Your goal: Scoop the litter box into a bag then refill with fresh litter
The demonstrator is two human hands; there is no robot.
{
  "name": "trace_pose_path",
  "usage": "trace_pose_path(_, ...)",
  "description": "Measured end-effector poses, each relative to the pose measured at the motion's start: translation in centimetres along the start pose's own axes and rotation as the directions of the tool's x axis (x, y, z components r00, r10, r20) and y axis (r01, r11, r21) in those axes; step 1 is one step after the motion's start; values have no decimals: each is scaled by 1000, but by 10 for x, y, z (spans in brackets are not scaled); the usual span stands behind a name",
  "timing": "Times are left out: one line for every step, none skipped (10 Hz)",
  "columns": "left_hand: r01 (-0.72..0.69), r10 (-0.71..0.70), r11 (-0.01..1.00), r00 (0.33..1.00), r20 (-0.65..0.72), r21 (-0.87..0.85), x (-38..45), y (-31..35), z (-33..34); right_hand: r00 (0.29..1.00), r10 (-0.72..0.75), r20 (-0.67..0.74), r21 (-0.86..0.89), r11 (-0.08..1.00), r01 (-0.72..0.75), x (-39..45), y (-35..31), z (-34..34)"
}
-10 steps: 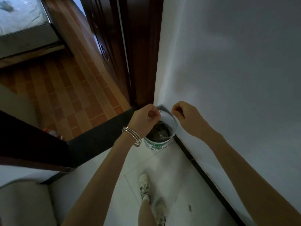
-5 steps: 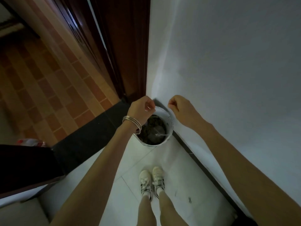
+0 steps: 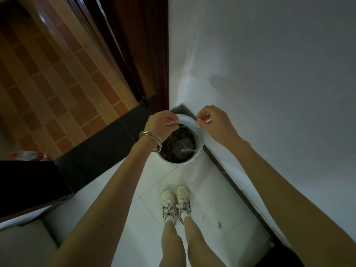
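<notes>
A small white bucket point(image 3: 200, 145) stands on the white floor tiles in the corner where the wall meets the door frame. Inside it lie dark lumpy contents point(image 3: 172, 151) and a grey piece point(image 3: 186, 144) with a white stringy bit. My left hand point(image 3: 161, 123), with metal bangles on the wrist, pinches a thin white strip point(image 3: 185, 121) at the bucket's far rim. My right hand point(image 3: 213, 122) pinches the same strip from the other side. Whether the strip is a handle or a liner edge is unclear.
A white wall point(image 3: 269, 74) with a black skirting point(image 3: 231, 182) runs along the right. A dark wooden door frame point(image 3: 146, 54) and a black threshold point(image 3: 100, 151) lie to the left, orange tiles beyond. A plastic bottle point(image 3: 27, 155) lies by dark furniture point(image 3: 28, 185). My feet point(image 3: 176, 205) stand behind the bucket.
The view has shifted over the bucket, so I look more straight down into it. My feet have come together. Both hands have kept their pinch at the rim.
</notes>
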State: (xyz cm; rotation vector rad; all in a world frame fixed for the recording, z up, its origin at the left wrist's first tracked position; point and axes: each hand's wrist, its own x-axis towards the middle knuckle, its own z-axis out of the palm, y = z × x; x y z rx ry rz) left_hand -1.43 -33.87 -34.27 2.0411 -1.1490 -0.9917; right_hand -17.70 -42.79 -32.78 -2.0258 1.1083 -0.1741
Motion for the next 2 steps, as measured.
trace_pose_path(-5, 4, 999, 1000, -28, -31, -8, 8, -11, 999, -33, -16, 53, 998, 33, -4, -7, -10)
trace_pose_path(-22, 18, 985, 1000, -25, -173, -22, 19, -22, 999, -37, -10, 157, 987, 38, -16, -18, -21)
